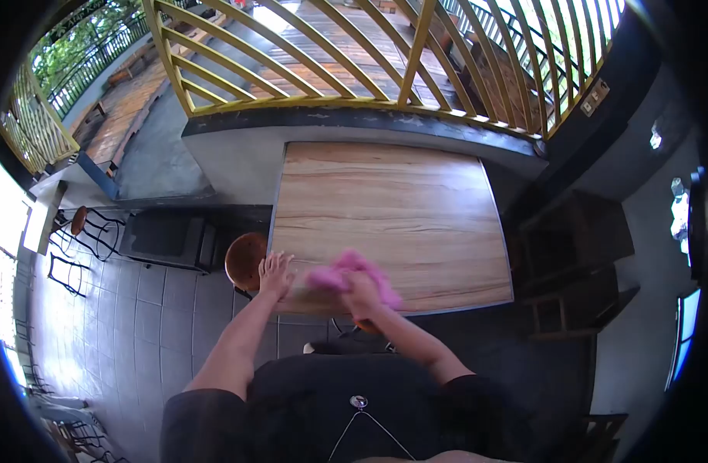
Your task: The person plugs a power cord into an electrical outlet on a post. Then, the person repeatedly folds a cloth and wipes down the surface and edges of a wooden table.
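Right hand: grip closed on pink cloth — near side of wood-grain surface
Left hand: spread wide, near-left corner
Wiping: apparently underway — finished share unclear

Looks soft and matt in the cloth, smooth and wood-grained on the counter, glossy across floor tiles.

we record a black short-sleeved t-shirt, dark across the chest. we note the left sleeve and right sleeve in the same black, ending on the upper arm. we find a round, shiny, silver-toned pendant on a thin, light-toned necklace forming a v. we log the left hand and right hand as bare.
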`<action>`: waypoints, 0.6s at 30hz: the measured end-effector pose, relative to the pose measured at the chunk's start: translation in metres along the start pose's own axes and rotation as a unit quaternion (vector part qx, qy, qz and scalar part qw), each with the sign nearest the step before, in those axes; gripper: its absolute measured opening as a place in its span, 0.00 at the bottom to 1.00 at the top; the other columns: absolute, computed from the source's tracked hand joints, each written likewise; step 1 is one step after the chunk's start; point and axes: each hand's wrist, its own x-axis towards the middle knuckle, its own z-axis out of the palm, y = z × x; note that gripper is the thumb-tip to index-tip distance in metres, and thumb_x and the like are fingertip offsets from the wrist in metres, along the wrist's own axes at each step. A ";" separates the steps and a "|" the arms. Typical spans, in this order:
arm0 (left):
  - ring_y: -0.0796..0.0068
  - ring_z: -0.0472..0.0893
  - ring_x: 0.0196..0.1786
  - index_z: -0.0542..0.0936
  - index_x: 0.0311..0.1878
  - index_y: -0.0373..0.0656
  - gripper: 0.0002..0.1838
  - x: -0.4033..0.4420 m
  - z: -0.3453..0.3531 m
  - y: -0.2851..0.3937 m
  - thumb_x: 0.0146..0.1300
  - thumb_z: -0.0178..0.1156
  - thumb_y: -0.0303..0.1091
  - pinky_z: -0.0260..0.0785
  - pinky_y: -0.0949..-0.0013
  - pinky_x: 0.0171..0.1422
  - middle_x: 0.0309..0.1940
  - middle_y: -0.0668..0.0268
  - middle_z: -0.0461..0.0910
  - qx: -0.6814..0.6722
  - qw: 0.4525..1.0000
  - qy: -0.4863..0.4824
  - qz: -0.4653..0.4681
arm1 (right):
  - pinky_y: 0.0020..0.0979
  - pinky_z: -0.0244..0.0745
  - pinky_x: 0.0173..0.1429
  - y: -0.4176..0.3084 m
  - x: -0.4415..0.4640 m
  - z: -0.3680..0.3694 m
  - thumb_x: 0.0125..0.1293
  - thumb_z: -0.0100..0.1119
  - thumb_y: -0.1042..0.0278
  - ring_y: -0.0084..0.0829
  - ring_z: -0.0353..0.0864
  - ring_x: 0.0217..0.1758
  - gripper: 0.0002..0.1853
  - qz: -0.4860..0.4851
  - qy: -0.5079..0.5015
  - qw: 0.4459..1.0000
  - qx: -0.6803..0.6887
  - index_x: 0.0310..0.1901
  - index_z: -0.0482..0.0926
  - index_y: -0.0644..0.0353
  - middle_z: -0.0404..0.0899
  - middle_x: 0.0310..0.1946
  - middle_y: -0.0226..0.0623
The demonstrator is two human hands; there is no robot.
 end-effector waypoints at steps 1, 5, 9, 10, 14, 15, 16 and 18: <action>0.61 0.51 0.69 0.64 0.62 0.58 0.29 0.010 0.008 -0.004 0.56 0.52 0.51 0.38 0.51 0.71 0.62 0.64 0.58 0.003 1.000 -0.009 0.003 | 0.38 0.66 0.56 -0.021 0.001 0.019 0.47 0.59 0.68 0.39 0.72 0.49 0.20 -0.099 -0.030 0.995 -0.008 0.46 0.75 0.56 0.74 0.45 0.42; 0.58 0.50 0.69 0.64 0.61 0.54 0.27 0.029 0.025 0.002 0.58 0.50 0.48 0.39 0.52 0.71 0.64 0.62 0.57 0.005 0.997 0.075 -0.036 | 0.42 0.62 0.61 -0.003 -0.017 0.033 0.49 0.57 0.70 0.41 0.71 0.55 0.19 -0.179 -0.063 0.981 -0.032 0.46 0.76 0.56 0.74 0.50 0.40; 0.59 0.50 0.69 0.64 0.61 0.53 0.27 0.028 0.018 0.012 0.58 0.50 0.45 0.40 0.52 0.71 0.63 0.62 0.57 0.015 0.992 0.115 -0.050 | 0.38 0.65 0.58 0.123 -0.072 -0.018 0.56 0.53 0.68 0.45 0.72 0.52 0.17 0.164 0.179 0.968 0.066 0.47 0.75 0.60 0.75 0.47 0.43; 0.59 0.50 0.69 0.64 0.61 0.53 0.27 0.027 0.019 0.013 0.58 0.50 0.45 0.40 0.52 0.71 0.63 0.62 0.57 0.010 0.994 0.101 -0.050 | 0.38 0.64 0.59 0.117 -0.082 -0.056 0.56 0.53 0.67 0.45 0.71 0.53 0.18 0.162 0.173 0.963 -0.129 0.49 0.74 0.59 0.75 0.48 0.44; 0.59 0.50 0.69 0.65 0.60 0.53 0.26 0.028 0.020 0.015 0.57 0.51 0.45 0.43 0.51 0.70 0.63 0.63 0.57 0.008 0.990 0.130 -0.047 | 0.38 0.63 0.61 0.116 -0.083 -0.098 0.55 0.54 0.68 0.46 0.69 0.57 0.20 0.237 0.199 0.920 -0.239 0.51 0.73 0.60 0.73 0.51 0.47; 0.59 0.50 0.69 0.65 0.60 0.53 0.26 0.028 0.018 0.015 0.56 0.51 0.45 0.43 0.51 0.69 0.63 0.63 0.57 0.012 0.989 0.140 -0.044 | 0.38 0.62 0.61 0.104 -0.070 -0.091 0.54 0.55 0.68 0.46 0.68 0.58 0.21 0.249 0.186 0.932 -0.187 0.51 0.73 0.60 0.73 0.51 0.46; 0.59 0.50 0.69 0.65 0.60 0.53 0.26 0.026 0.017 0.015 0.56 0.51 0.45 0.43 0.51 0.69 0.63 0.63 0.57 0.012 0.990 0.131 -0.052 | 0.37 0.62 0.62 0.080 -0.054 -0.079 0.53 0.56 0.68 0.45 0.68 0.59 0.22 0.260 0.172 0.941 -0.133 0.52 0.73 0.60 0.73 0.52 0.46; 0.59 0.51 0.69 0.63 0.62 0.54 0.27 0.027 0.013 0.018 0.57 0.50 0.44 0.45 0.52 0.69 0.64 0.63 0.57 0.015 0.992 0.113 -0.057 | 0.39 0.62 0.62 0.036 -0.034 -0.048 0.50 0.59 0.65 0.44 0.67 0.60 0.24 0.132 0.065 0.978 -0.150 0.52 0.73 0.58 0.73 0.52 0.45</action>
